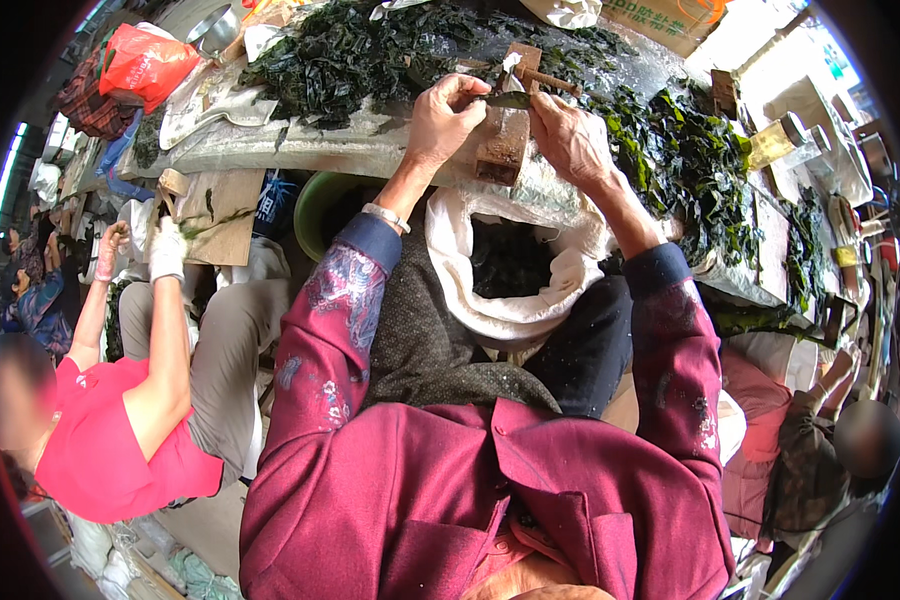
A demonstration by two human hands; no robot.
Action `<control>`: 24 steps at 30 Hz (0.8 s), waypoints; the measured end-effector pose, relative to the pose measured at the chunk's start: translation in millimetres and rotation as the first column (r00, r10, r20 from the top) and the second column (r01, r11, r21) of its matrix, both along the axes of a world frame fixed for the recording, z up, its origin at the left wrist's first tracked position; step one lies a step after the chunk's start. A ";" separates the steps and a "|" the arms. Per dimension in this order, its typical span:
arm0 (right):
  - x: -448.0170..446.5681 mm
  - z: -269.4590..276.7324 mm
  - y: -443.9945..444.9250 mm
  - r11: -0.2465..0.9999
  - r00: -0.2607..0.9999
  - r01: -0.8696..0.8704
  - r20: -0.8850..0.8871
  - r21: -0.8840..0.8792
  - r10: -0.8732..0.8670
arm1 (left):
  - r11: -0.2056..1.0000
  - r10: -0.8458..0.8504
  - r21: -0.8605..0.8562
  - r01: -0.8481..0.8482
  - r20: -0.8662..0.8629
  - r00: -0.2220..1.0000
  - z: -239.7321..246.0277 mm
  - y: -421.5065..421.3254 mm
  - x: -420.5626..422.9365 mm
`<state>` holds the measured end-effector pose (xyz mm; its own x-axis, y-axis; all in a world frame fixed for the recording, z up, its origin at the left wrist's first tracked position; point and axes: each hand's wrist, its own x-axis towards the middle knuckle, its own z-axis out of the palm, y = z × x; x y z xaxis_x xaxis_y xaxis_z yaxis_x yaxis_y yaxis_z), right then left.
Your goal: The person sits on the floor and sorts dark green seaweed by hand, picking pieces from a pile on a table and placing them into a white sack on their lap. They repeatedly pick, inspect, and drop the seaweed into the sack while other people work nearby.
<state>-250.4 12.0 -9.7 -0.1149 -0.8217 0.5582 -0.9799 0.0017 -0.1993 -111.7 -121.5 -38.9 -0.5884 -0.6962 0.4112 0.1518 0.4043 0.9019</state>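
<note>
A short dark strip of seaweed (511,99) is stretched between my two hands over the table. My left hand (450,112) pinches its left end between thumb and fingers. Its right end is in the fingers of my right hand (566,135). Just below the strip stands a wooden block (504,146), with a wooden crosspiece and a scrap of white cloth at its far end. Piles of dark seaweed (345,60) and greener seaweed (652,150) lie to either side. Between my knees, a white woven sack (450,255) with a rolled rim holds dark seaweed.
At left a co-worker (127,427) in a pink shirt works near a wooden board (221,217); another person (802,465) is at far right. A green tub (307,217) stands under the table edge (322,154). Lidded jars (776,142) are at right, a metal pot (214,31) at upper left.
</note>
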 end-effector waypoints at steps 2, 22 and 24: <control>-5.8 -5.6 -6.1 1.000 0.992 0.013 -0.126 -0.005 -0.014 | 0.972 0.113 -0.212 -0.103 0.039 0.993 -0.7 -2.4 -3.3; -259.2 -24.3 69.7 0.701 0.703 0.705 -0.229 0.107 -0.673 | 0.724 -0.684 0.433 0.538 0.347 0.641 -26.6 141.5 124.2; -220.4 -41.3 56.1 0.694 0.752 0.594 0.027 0.407 -0.659 | 0.752 -0.659 0.313 0.581 0.388 0.644 -31.0 147.9 122.3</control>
<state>-470.7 68.1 -51.1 -0.7344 -0.6565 0.1722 -0.6786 0.7046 -0.2075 10.5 26.4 -69.9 -0.9880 -0.1260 -0.0895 -0.1164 0.2254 0.9673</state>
